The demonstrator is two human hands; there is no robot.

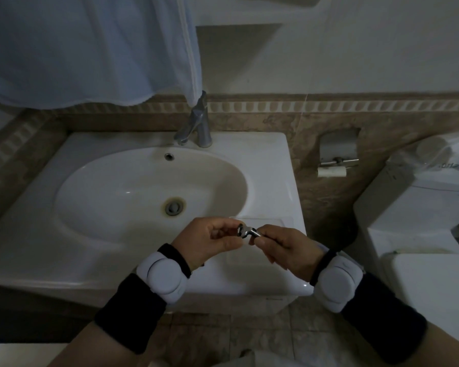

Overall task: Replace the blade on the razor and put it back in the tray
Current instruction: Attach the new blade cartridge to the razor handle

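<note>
From over the sink (276,165): one razor (248,232), held above the front right corner. Its long axis runs left-right, the head pointing left. The right hand (289,247) is closed on the handle; the left hand (210,239) pinches at the head, whether on a blade I cannot tell. One clear tray (276,221) lies just beyond both hands, nearer the right.
</note>
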